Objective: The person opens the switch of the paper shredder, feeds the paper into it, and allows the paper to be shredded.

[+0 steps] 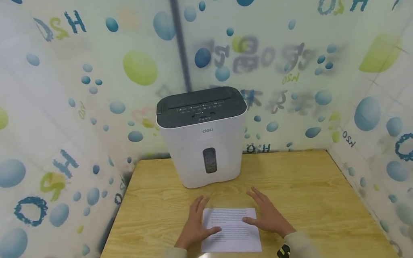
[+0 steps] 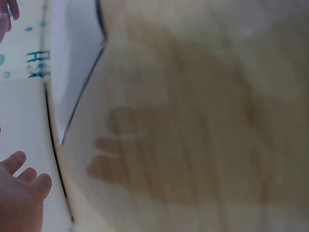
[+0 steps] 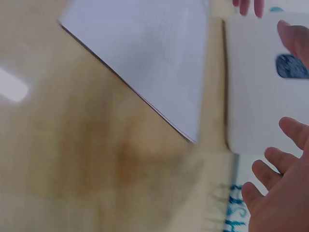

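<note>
A printed sheet of paper (image 1: 233, 234) lies flat on the wooden table. My left hand (image 1: 196, 223) hovers at its left edge with fingers spread and thumb over the text. On the other side, my right hand (image 1: 268, 214) is held the same way, its thumb above the right edge. Neither hand grips anything. Both wrist views show the paper (image 3: 145, 58) apart from the fingers; in the left wrist view, part of the left hand (image 2: 21, 193) appears at the lower left. Behind the paper stands a white paper shredder (image 1: 193, 150) with a dark top.
The shredder's slot (image 1: 200, 101) runs across its dark top, and a small window is set in its front. Around the wooden table (image 1: 298, 186) hang patterned curtains (image 1: 281, 111) at the back and both sides. Each wrist bears a dark strap.
</note>
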The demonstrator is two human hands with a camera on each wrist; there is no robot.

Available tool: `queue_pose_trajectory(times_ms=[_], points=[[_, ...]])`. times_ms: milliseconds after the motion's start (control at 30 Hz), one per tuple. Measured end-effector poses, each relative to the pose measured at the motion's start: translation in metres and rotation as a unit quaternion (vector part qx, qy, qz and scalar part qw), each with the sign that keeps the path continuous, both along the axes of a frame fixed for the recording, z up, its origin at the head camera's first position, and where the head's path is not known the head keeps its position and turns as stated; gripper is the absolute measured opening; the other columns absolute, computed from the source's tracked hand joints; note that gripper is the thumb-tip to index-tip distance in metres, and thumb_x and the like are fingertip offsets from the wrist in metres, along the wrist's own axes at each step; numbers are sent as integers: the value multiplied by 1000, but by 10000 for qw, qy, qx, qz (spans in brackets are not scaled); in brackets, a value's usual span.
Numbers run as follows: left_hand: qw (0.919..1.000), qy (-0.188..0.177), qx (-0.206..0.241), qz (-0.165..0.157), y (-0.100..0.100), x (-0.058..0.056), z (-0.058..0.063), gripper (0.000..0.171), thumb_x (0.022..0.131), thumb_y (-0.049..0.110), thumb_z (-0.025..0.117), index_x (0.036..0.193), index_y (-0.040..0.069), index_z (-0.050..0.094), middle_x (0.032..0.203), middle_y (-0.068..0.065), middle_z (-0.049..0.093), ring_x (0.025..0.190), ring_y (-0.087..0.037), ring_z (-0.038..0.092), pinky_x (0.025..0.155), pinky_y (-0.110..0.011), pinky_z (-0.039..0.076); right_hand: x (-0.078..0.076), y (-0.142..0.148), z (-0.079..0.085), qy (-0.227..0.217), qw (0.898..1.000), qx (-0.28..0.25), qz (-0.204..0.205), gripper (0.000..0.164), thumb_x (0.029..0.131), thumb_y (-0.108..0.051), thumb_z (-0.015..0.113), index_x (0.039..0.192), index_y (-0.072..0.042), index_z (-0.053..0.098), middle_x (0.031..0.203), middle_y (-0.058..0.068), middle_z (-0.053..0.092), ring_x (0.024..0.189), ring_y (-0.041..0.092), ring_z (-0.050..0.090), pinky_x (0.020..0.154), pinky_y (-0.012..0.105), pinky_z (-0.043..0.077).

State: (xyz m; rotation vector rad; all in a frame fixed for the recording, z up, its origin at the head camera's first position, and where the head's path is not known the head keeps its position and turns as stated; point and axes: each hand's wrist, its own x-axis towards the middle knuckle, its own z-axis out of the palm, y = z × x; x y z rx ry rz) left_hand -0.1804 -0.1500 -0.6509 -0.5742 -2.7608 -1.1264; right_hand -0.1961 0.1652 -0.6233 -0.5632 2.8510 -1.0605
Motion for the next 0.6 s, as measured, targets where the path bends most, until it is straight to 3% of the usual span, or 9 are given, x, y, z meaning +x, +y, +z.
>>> queue_pose_trajectory(times_ms=[267,467,600], points=[[9975,-84,-553,-435,7,5,-14,102,72,51,89,155,13,42,160,-19,38,151,-44,29,114,-62,39,18,-13,-32,141,9991,235,336,91,82,-55,81,153,-10,47,164,19,37,147,44,39,115,64,37],[9940,151,-776,-750,8,12,-17,90,72,38,91,148,12,52,158,-19,42,149,-46,33,114,-61,38,28,-18,-40,585,9959,486,497,84,82,-48,83,148,-6,52,160,22,42,144,45,42,114,63,38],[9942,1,-775,-744,8,14,-20,80,76,35,88,146,16,56,161,-17,40,151,-43,32,115,-59,38,31,-21,-42,766,9933,695,516,75,86,-42,81,147,-7,54,160,19,42,147,42,41,117,59,36]])
